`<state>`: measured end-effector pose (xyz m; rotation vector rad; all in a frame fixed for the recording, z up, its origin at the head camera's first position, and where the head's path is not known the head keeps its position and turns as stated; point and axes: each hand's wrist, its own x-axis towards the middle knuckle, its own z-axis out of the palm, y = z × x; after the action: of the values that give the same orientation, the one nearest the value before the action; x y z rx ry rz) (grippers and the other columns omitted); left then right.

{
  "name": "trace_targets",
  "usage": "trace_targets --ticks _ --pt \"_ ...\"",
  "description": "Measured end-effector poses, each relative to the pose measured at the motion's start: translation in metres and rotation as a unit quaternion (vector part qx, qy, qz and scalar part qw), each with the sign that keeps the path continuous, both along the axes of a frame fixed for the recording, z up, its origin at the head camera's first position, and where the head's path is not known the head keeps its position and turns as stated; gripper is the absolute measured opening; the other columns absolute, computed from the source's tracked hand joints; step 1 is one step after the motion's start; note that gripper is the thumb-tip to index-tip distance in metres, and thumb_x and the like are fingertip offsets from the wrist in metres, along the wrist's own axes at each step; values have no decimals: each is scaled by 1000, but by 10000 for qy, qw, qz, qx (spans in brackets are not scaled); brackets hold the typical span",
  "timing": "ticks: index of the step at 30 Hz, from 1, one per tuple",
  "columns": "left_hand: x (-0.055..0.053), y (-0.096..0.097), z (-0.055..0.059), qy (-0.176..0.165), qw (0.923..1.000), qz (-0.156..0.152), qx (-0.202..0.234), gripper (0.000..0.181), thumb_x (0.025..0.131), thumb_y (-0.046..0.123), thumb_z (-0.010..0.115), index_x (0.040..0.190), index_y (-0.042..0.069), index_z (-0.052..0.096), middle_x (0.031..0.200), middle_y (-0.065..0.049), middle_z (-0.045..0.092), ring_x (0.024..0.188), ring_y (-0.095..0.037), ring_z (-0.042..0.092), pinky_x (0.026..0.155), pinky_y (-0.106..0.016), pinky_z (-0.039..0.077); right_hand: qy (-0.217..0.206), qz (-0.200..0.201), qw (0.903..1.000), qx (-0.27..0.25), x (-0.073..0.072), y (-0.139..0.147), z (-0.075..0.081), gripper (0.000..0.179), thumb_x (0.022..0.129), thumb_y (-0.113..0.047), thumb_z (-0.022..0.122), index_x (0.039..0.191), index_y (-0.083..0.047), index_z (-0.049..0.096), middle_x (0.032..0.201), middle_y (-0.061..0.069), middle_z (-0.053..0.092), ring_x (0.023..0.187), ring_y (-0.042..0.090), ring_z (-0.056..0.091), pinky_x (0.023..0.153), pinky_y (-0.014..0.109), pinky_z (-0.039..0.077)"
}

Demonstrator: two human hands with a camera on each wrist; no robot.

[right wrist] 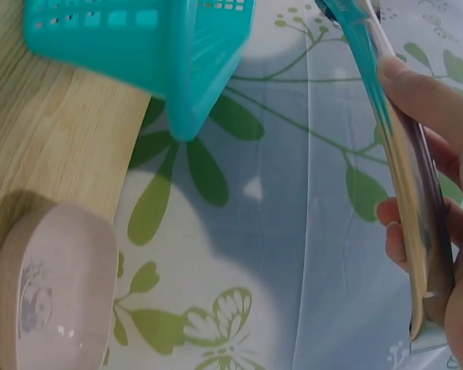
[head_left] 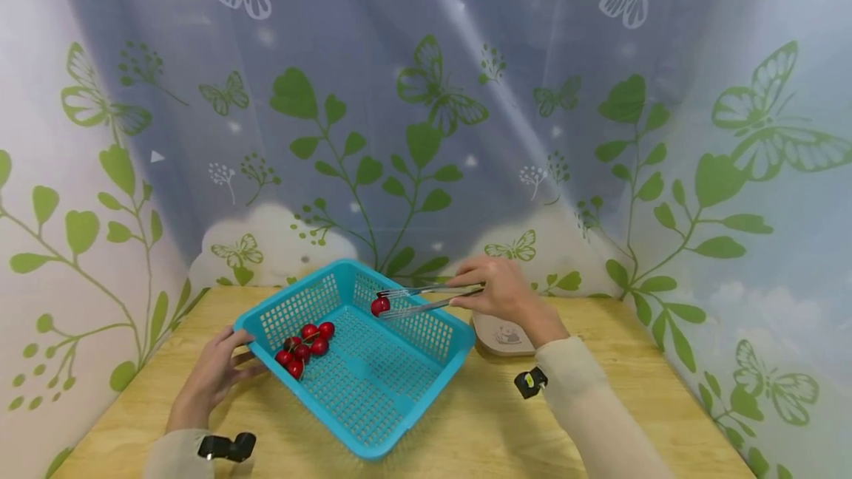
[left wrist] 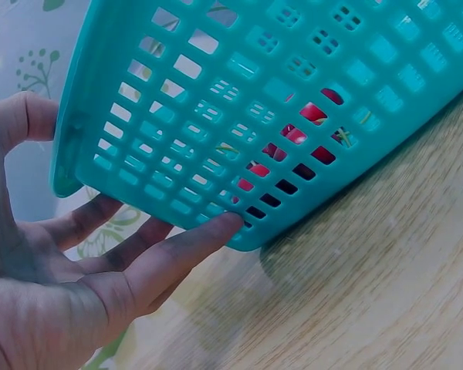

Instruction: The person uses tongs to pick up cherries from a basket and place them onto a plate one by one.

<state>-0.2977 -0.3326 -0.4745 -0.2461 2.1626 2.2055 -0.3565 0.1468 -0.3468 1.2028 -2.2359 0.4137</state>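
A wooden table [head_left: 599,405] with a pale grain sits in a corner draped with a bluish-white cloth [head_left: 413,94] printed with green leaves, butterflies and white clouds; the cloth hangs behind the table and along both sides.

A turquoise basket [head_left: 373,390] with perforated walls stands on the table, turned corner-on to the person. The left hand [head_left: 213,375] lies against its near-left wall, fingers [left wrist: 177,254] straight and touching the outside of the plastic, thumb up by the rim; it grips nothing. A cluster of red cherries [head_left: 305,346] lies on the basket floor in the left part, close to that wall, and shows red through the holes in the left wrist view.

The right hand [head_left: 499,290] grasps metal tongs [head_left: 426,300] by their rear end, fingers and thumb curled round the two arms. The tongs reach left over the basket's far-right rim, and their tips pinch a single cherry [head_left: 380,306] above the basket's inside, apart from the cluster.

A pinkish oval dish [head_left: 501,337] with a small panda print rests on the table just beside the basket's right corner, partly under the right wrist. Both sleeves are cream.
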Motion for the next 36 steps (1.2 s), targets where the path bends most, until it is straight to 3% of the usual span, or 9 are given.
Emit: trace_targets --ticks 4,10,18,29,36 --pt "0 1 2 49 10000 -31 -56 62 106 21 42 159 0 18 155 -26 25 141 -53 37 99 -49 63 38 50 10000 -73 -1 10 1 27 78 -28 90 102 -18 84 99 1 77 76 13 70 57 22 55" --pt "2 3 3 111 9998 -26 -181 59 105 19 43 157 -1 23 151 -24 31 132 -44 50 95 -44 65 237 9 9996 -132 0 23 -1 27 76 -26 91 101 -16 84 97 2 78 77 15 71 59 26 59" --pt "3 1 3 58 9999 -87 -21 61 106 20 43 158 0 20 152 -23 28 139 -50 40 95 -43 65 205 -165 9995 -168 2 36 -5 28 75 -25 91 102 -17 84 98 1 78 77 16 71 55 21 54" --pt "3 -2 0 -2 10000 -31 -31 62 106 21 44 159 1 19 149 -21 31 135 -46 46 96 -45 64 227 -470 9985 -155 0 66 -9 28 74 -24 92 100 -19 84 97 -1 77 72 12 68 52 19 50" --pt "3 1 2 25 9999 -38 -106 62 106 21 44 160 2 19 148 -21 33 130 -42 51 95 -45 65 286 -554 9979 -163 0 91 -14 29 73 -21 92 99 -13 84 94 1 76 74 15 69 57 26 56"
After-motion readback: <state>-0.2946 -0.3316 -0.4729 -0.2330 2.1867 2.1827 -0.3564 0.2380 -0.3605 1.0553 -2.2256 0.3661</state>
